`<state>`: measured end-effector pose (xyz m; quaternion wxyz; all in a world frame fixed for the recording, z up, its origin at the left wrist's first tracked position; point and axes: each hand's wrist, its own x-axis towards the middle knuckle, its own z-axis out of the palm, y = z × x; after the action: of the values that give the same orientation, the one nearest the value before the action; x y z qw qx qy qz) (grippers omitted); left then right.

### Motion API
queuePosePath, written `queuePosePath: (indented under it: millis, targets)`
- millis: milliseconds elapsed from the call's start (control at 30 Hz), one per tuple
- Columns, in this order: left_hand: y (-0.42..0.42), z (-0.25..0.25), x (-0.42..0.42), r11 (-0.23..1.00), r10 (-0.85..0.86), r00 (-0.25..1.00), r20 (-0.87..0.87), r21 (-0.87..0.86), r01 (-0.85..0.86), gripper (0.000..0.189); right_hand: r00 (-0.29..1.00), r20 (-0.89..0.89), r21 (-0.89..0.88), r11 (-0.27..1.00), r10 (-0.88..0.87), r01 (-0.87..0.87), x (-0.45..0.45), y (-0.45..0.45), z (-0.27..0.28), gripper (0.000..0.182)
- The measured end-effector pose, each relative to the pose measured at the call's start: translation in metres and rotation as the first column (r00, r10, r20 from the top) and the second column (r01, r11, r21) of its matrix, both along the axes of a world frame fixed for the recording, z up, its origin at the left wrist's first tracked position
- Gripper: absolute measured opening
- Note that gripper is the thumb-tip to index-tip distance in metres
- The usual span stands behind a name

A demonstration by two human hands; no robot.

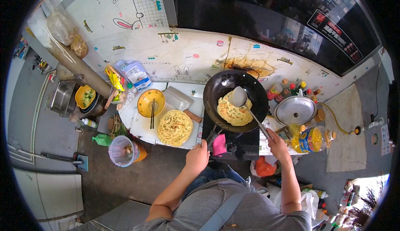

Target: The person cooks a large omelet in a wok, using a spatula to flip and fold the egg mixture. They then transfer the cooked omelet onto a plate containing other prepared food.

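My left hand [198, 157] grips the handle of a dark wok [213, 90] that stands over the black stove [247, 146]. Inside the wok lies a round yellow pancake [232, 113], browned in spots. With my right hand [278, 145] I hold the long handle of a metal ladle [238, 97], whose bowl rests against the pancake's upper part. A second round pancake [175, 127] lies on the white cutting board to the left. Behind it are a cleaver [178, 98] with a wooden handle and a yellow bowl [147, 98] with chopsticks [152, 115] across its rim.
A pink cloth [219, 145] lies by the wok handle. Right of the wok are a steel pot lid [295, 110], several sauce bottles [286, 92] and a large oil bottle [312, 139]. A lined bin [117, 151] stands on the floor at left. Stained wall covering [250, 63] rises behind.
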<state>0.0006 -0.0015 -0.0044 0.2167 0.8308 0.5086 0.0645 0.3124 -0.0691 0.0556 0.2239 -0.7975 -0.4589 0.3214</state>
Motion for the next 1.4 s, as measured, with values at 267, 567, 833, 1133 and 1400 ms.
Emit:
queuePosePath:
  millis: [267, 567, 833, 1133, 1400]
  targets:
    - [0.000, 0.003, -0.001, 1.000, -0.007, 1.000, -0.004, -0.008, 0.007, 0.048, 0.863, 0.462, -0.035, 0.976, 0.206, -0.214, -0.012, 0.015, 0.023, 0.034]
    - [0.001, 0.002, 0.000, 1.000, -0.002, 1.000, -0.003, -0.013, 0.002, 0.047, 0.749, 0.607, -0.090, 0.959, 0.267, -0.269, -0.026, 0.040, 0.029, 0.033]
    - [0.000, 0.002, 0.000, 1.000, 0.009, 1.000, 0.000, -0.015, -0.009, 0.047, 0.713, 0.623, -0.150, 0.943, 0.322, -0.295, -0.036, 0.048, 0.035, 0.034]
    - [0.000, 0.003, 0.000, 1.000, 0.006, 1.000, -0.009, -0.021, -0.006, 0.048, 0.694, 0.644, -0.152, 0.943, 0.322, -0.296, -0.038, 0.047, 0.035, 0.035]
    - [0.000, 0.002, 0.000, 1.000, 0.004, 1.000, -0.020, -0.020, -0.004, 0.048, 0.672, 0.651, -0.207, 0.935, 0.352, -0.289, -0.035, 0.049, 0.032, 0.036]
